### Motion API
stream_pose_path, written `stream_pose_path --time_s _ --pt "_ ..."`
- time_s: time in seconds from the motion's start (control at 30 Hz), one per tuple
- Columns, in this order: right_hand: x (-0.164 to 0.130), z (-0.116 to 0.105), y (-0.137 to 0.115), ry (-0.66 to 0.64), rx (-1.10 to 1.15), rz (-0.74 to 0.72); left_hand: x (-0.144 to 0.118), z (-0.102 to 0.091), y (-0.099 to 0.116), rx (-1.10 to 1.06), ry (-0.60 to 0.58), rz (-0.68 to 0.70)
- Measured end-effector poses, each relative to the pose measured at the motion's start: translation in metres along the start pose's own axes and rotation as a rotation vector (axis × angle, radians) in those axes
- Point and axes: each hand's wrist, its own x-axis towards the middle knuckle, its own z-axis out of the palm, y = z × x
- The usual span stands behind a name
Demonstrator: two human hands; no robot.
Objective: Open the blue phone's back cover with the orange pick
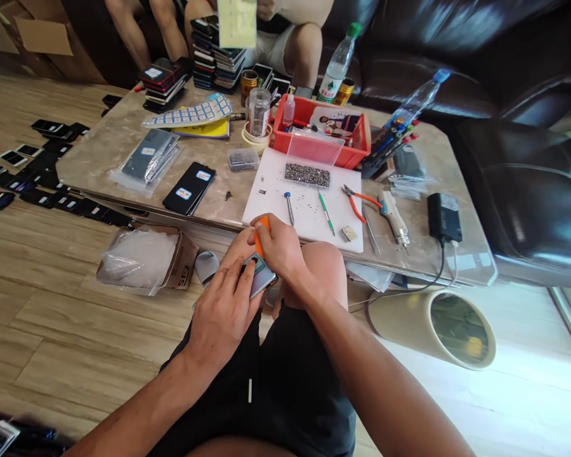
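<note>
Just above my lap, my left hand (226, 311) grips a silver-blue phone (263, 279), its fingers lying over the back near the dark camera block. My right hand (282, 247) is closed around an orange plastic tool (262, 235) at the phone's upper edge. The tool's tip is hidden, so I cannot tell whether it sits in the seam. Beyond the hands, a white mat (266, 202) carries a blue-topped screwdriver (289, 208), a green screwdriver (326, 212), loose screws and a clear box of screws (307, 174). Orange-handled cutters (354, 204) rest at its right side.
An electric screwdriver (394, 219) and a black adapter (444, 217) lie on the table's right. Labelled phones (189, 189), phone stacks (164, 86) and a red bin (321, 143) stand around. Below are a carton (184, 257) and a waste bin (404, 320). Another person's hand (266, 9) holds yellow paper.
</note>
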Motion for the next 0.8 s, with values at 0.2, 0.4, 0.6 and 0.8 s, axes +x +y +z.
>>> stream_pose_path --time_s 0.2,0.4,0.6,0.8 --pt "0.002 0.007 -0.005 0.073 -0.063 0.066 -0.002 0.001 -0.005 -0.015 -0.044 0.0" --pt "-0.003 0.001 -0.007 0.092 -0.151 0.217 0.003 -0.003 -0.01 -0.006 -0.014 0.006" --pt "-0.011 -0.006 -0.002 0.047 -0.194 0.194 0.007 -0.009 -0.008 0.018 -0.07 -0.009" --pt "0.002 0.005 -0.002 0.034 -0.191 0.116 0.011 -0.008 -0.01 0.017 -0.094 -0.084"
